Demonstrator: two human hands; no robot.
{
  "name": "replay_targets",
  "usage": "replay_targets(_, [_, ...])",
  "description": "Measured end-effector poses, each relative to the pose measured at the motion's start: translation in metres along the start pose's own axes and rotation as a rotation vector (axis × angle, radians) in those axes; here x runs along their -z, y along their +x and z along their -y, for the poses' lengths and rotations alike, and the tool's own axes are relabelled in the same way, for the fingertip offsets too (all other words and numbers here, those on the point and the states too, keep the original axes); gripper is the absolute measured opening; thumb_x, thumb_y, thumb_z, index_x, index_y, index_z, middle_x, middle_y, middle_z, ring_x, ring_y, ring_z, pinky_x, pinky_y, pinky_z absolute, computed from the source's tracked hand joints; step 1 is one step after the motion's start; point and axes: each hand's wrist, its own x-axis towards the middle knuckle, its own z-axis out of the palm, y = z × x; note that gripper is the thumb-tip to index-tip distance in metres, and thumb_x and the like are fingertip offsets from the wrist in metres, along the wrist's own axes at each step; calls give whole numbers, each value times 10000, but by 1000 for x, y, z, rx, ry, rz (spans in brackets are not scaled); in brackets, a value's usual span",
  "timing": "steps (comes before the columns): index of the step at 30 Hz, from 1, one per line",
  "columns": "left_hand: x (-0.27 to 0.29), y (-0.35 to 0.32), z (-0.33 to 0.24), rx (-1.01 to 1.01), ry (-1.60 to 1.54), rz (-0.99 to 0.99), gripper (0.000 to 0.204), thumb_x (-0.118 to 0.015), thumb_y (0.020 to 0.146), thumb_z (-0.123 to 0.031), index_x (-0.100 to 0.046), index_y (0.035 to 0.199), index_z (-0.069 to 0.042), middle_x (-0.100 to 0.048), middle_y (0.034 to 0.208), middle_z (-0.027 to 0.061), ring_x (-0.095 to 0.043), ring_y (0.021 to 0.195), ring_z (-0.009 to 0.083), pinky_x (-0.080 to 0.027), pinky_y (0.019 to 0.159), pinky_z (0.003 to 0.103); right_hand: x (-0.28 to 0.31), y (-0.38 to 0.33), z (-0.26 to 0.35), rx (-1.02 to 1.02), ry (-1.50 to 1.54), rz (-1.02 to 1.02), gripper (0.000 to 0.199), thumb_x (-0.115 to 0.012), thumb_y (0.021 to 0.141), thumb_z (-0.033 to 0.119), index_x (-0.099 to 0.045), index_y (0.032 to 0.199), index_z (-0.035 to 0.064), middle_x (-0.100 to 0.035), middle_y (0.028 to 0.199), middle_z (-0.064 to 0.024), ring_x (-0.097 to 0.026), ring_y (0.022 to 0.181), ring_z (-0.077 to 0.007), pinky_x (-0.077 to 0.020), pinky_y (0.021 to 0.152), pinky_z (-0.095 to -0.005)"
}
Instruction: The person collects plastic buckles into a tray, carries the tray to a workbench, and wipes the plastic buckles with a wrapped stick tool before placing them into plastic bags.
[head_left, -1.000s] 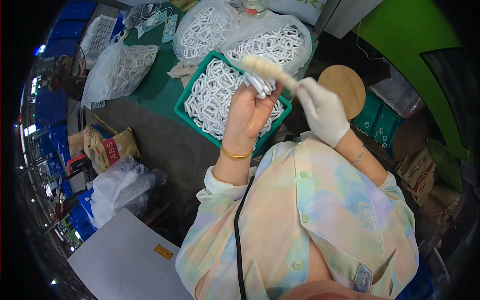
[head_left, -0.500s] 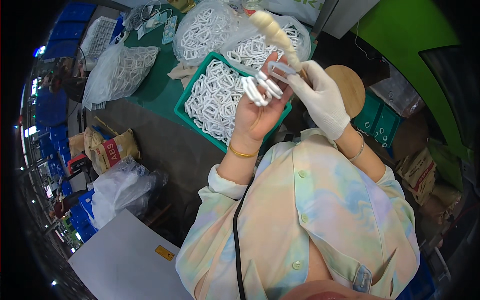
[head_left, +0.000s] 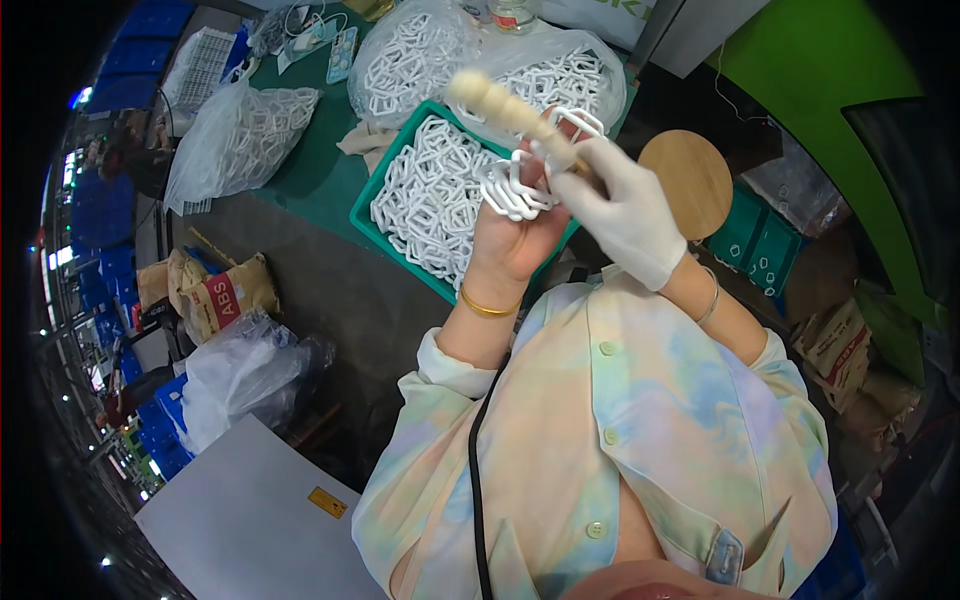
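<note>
My left hand (head_left: pixel 515 235), bare with a gold bangle at the wrist, is raised over the green tray (head_left: pixel 372 190) and grips a bunch of white plastic frame parts (head_left: pixel 512 188). My right hand (head_left: pixel 625 205) wears a white glove and is closed on the handle end of a pale wooden stick (head_left: pixel 497 104), which slants up to the left and touches the held parts. One white part (head_left: pixel 573 122) sits by the gloved fingers against the stick. The tray is full of several loose white frame parts (head_left: pixel 430 200).
Clear bags of white parts lie behind the tray (head_left: pixel 410 55) (head_left: pixel 570 75) and to the left (head_left: pixel 240 135) on a green table. A round wooden disc (head_left: pixel 690 180) sits right of my hands. Sacks (head_left: pixel 215 295), a plastic bag (head_left: pixel 245 370) and a grey box (head_left: pixel 250 520) stand below left.
My right hand has swung the stick from pointing left to slanting up-left and carried it higher and right. My left hand rose with the white parts toward the stick.
</note>
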Motion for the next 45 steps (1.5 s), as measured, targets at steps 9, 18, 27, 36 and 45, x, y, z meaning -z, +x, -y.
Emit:
replay_targets(9, [2,-2,0,10,7,-19,391,-547,984,-126,-493,1359,-30,-587,1283,121,-562,1182,248,-429,1066,424,-7,-4,3,86,-168,-84,414,-772,816,229,-501,1065,40,-531,672,-34,-507,515,-160,-479,552,-309])
replay_targets(18, [4,-5,-9,51,39,78,290,-542,987,-115,-542,1259,-14,-641,1186,109,-583,1159,250,-433,1066,397,-7,-10,14,86,-141,38,378,-751,816,145,-511,1081,22,-403,675,17,-391,598,-46,-387,545,-225])
replay_targets(27, [-29,-2,-7,-139,-62,-17,509,-446,989,-36,-316,1480,-13,-420,1468,183,-378,1387,325,-246,1204,509,27,-1,-2,38,-100,-85,154,-520,1001,172,-557,1012,23,-501,716,-41,-471,662,-93,-418,638,-255])
replay_targets(36, [-34,-4,-12,-150,-60,8,580,-479,965,-40,-274,1507,-19,-389,1498,191,-351,1411,333,-224,1207,531,41,-2,-13,-11,-197,-50,221,-458,1030,192,-583,1018,11,-605,829,-106,-572,748,-179,-457,724,-299])
replay_targets(45, [-49,0,-25,-190,7,54,640,-527,919,-43,-294,1515,-53,-343,1528,212,-327,1424,365,-226,1201,536,66,2,-31,6,-98,-220,244,-465,1036,210,-604,1023,9,-522,770,-20,-448,694,-86,-384,646,-250])
